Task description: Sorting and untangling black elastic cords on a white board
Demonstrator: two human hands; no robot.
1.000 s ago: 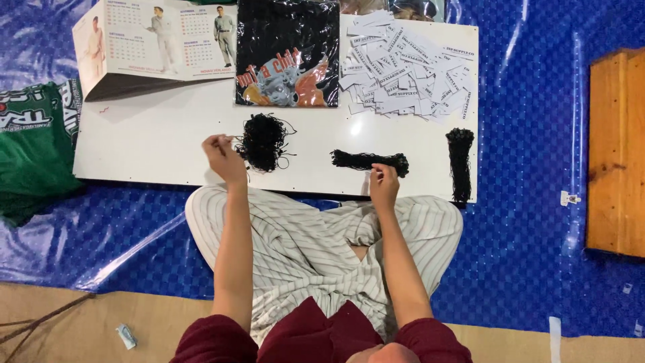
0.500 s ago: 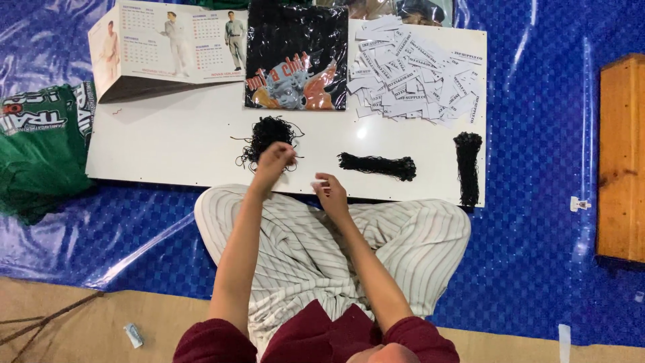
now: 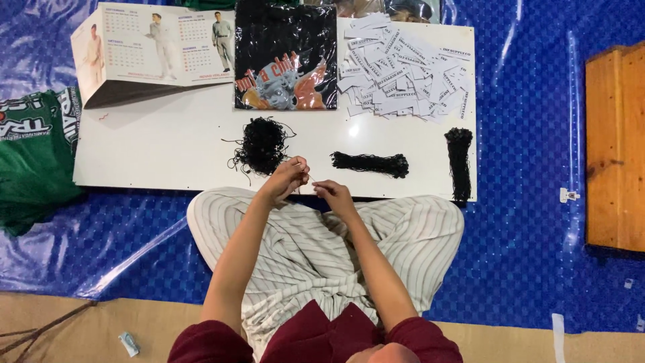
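Seated figure at the near edge of a white counter (image 3: 168, 148). The left hand (image 3: 285, 180) and right hand (image 3: 334, 196) meet just in front of the counter edge, close together above the striped lap. A thin black string (image 3: 310, 179) runs between them; each grip is pinched shut on it, fingertips closed, though the string itself is too fine to trace fully. The tangled pile of black strings (image 3: 261, 144) lies on the counter just beyond the left hand, nearly touching it. A straightened bundle (image 3: 369, 163) lies just beyond the right hand; another bundle (image 3: 459, 163) lies lengthwise at the counter's right edge. Paper labels (image 3: 403, 67) are heaped at the far side.
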